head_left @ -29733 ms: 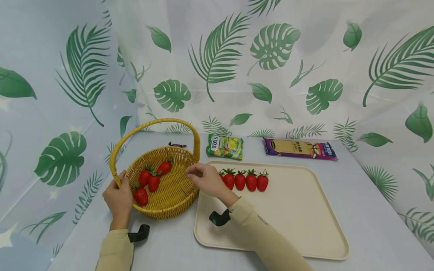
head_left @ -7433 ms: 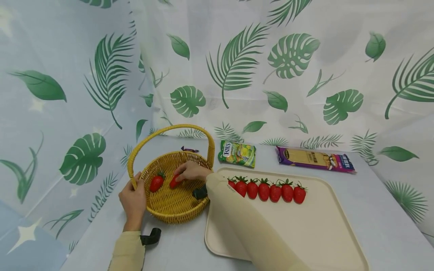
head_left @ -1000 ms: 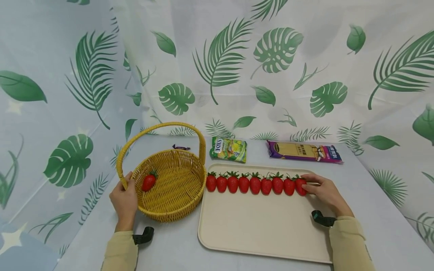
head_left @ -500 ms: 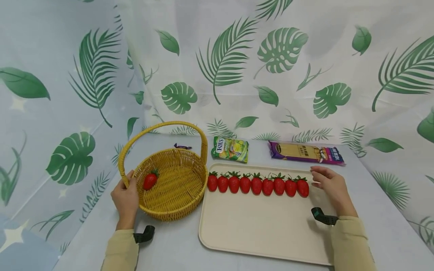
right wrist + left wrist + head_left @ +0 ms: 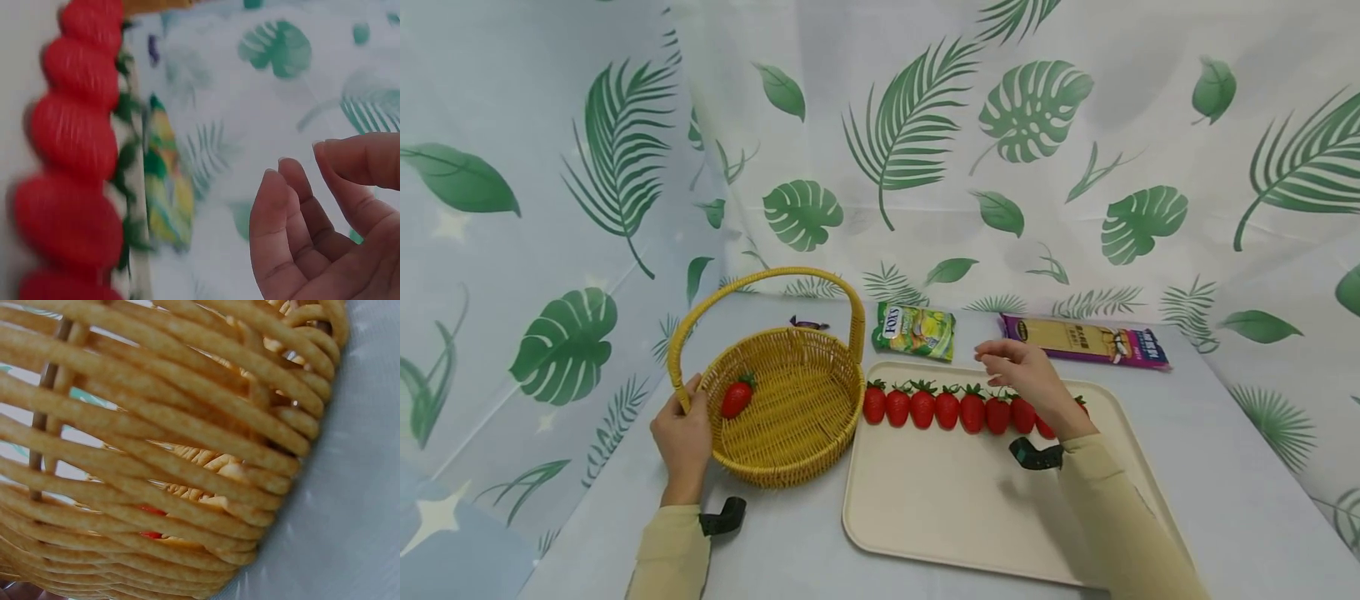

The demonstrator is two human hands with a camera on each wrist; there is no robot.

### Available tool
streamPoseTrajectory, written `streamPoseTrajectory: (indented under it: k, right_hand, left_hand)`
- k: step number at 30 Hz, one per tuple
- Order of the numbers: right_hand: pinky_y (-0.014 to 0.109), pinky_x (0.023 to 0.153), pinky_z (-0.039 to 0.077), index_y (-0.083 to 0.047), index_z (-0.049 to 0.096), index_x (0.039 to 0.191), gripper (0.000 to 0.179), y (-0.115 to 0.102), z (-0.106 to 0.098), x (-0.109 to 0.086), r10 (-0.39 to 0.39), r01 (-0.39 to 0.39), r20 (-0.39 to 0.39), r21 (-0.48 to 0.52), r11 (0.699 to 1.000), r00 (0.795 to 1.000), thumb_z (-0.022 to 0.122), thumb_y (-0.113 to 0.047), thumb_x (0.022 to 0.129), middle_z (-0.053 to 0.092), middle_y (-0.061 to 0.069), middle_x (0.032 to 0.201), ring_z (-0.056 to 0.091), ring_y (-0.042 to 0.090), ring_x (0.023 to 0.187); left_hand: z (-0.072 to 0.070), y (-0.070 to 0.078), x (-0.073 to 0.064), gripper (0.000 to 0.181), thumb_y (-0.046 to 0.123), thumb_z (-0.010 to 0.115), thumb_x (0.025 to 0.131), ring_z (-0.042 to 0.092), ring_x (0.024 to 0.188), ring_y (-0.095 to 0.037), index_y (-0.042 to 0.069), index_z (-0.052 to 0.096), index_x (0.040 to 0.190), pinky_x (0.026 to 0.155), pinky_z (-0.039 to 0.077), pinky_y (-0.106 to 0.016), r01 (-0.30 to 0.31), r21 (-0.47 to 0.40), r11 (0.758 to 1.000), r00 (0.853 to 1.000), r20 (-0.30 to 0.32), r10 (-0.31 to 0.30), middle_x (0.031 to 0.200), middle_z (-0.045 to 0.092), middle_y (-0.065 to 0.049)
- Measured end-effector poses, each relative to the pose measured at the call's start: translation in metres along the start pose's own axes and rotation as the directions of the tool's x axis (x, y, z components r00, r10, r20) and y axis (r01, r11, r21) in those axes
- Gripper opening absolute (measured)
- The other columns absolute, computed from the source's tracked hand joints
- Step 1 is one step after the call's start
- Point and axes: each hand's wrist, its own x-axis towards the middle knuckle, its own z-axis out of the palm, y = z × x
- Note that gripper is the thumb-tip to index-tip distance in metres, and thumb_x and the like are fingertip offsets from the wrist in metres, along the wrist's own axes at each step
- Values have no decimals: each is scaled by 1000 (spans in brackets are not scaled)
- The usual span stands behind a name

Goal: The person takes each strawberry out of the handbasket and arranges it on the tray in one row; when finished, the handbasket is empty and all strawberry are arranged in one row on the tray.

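Observation:
My left hand (image 5: 683, 437) grips the yellow wicker basket (image 5: 797, 417) at its left side, where the arched handle meets the rim. One red strawberry (image 5: 737, 398) with a green leafy top lies inside, toward the left. In the left wrist view the basket's weave (image 5: 156, 431) fills most of the picture. Several strawberries (image 5: 922, 408) stand side by side in a row along the back of the beige tray (image 5: 955, 500). Above the row's right part hovers my right hand (image 5: 1033, 383), thumb and fingers apart. The right wrist view shows nothing between those fingers (image 5: 272, 219).
Behind the tray lie a green candy bag (image 5: 915, 331) and a long purple-and-gold packet (image 5: 1086, 340). A small purple wrapped candy (image 5: 808, 322) sits behind the basket. Leaf-patterned cloth (image 5: 925, 167) hangs along the back and sides.
Over the longer span, the basket went from four strawberries to one and the tray row grew rightward. In the last second my right hand released the row's rightmost strawberry and moved left.

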Motion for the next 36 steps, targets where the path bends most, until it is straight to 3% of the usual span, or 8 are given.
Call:
streamPoseTrajectory:
  k: [4,7,11,17,20,25,29,36]
  right_hand:
    - [47,91,50,-1,59,125,34,-24,40,18,-56,52,99,38,998,994,56,-23,100,60,20,125,61,25,100]
    - [46,90,51,0,60,125,32,-42,69,28,-98,90,163,54,994,982,57,-19,99,62,18,122,59,26,103]
    - [46,89,52,-1,61,124,30,-67,109,35,-142,136,246,42,990,959,57,-15,98,64,15,120,60,28,107]
    - [33,83,53,-11,65,121,25,-89,164,38,-203,247,342,-91,965,917,58,-18,98,66,4,115,63,18,101]
    - [28,81,52,-13,65,121,25,-96,187,42,-204,270,384,-126,955,901,58,-20,98,65,1,115,62,15,100]
    - [31,77,54,-11,65,121,25,-102,213,55,-145,188,428,-60,980,892,59,-17,97,63,3,115,64,17,98]
    - [40,83,54,-8,64,124,29,-105,228,67,-83,103,456,-20,994,886,59,-19,97,64,3,115,63,27,105]
    - [47,90,50,-4,60,129,35,-105,249,82,-22,15,474,18,1000,880,57,-20,99,63,4,117,59,34,114]
  left_hand:
    - [1,0,0,29,10,55,94,22,38,-4,3,71,117,38,22,-22,0,4,1000,1000,-3,0,56,56,-20]
    - [1,-1,1,29,10,54,94,22,41,-3,1,71,116,40,22,-21,3,9,1000,1000,1,-3,80,70,-21]
    - [2,-1,2,28,10,54,94,23,43,-3,-2,72,112,41,22,-21,7,6,1000,1000,1,-7,109,71,-16]
    - [2,-2,3,26,10,54,94,22,39,-2,-3,73,107,40,22,-20,-1,-14,1000,1000,-4,1,108,72,-15]
    - [2,-2,3,28,11,54,94,21,39,-1,-1,73,111,39,22,-20,6,-6,1000,1000,-6,-6,94,72,-20]
    - [2,-1,0,30,12,54,95,21,40,-2,2,71,117,39,21,-21,25,8,1000,1000,-3,-25,74,66,-26]
    - [1,-1,-1,30,11,54,94,22,41,-2,0,71,116,40,21,-21,14,9,1000,1000,-7,-14,88,71,-22]
    - [1,0,0,30,11,53,95,21,39,-2,2,71,116,39,21,-21,0,14,1000,1000,-4,0,60,58,-23]
